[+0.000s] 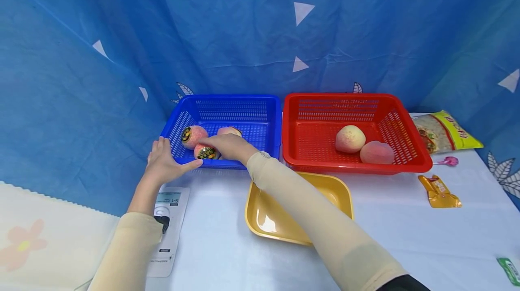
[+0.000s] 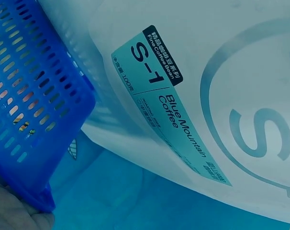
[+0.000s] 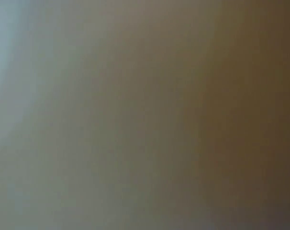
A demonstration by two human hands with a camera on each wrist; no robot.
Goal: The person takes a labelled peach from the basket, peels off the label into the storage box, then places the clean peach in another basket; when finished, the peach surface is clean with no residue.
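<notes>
In the head view, my left hand (image 1: 162, 162) rests at the front left corner of a blue basket (image 1: 273, 133), thumb spread along the front rim and fingers straight at the side. The left wrist view shows fingertips at the rim of the same basket (image 2: 44, 91). My right hand (image 1: 229, 145) reaches over the front rim and grips a labelled peach (image 1: 205, 152), its fingers across the top. Another labelled peach (image 1: 195, 136) lies behind it, and a third peach (image 1: 228, 131) is partly hidden by the hand. The right wrist view is only a blur.
A red basket (image 1: 310, 142) holds a pale peach (image 1: 350, 139) and a pink peach (image 1: 377, 152). Beneath my right forearm stands a yellow tray (image 1: 264, 219). A coffee bag (image 1: 172, 228) lies by my left wrist. Rightward are a food packet (image 1: 443, 133), lollipop (image 1: 450, 161) and orange-wrapped snack (image 1: 440, 192).
</notes>
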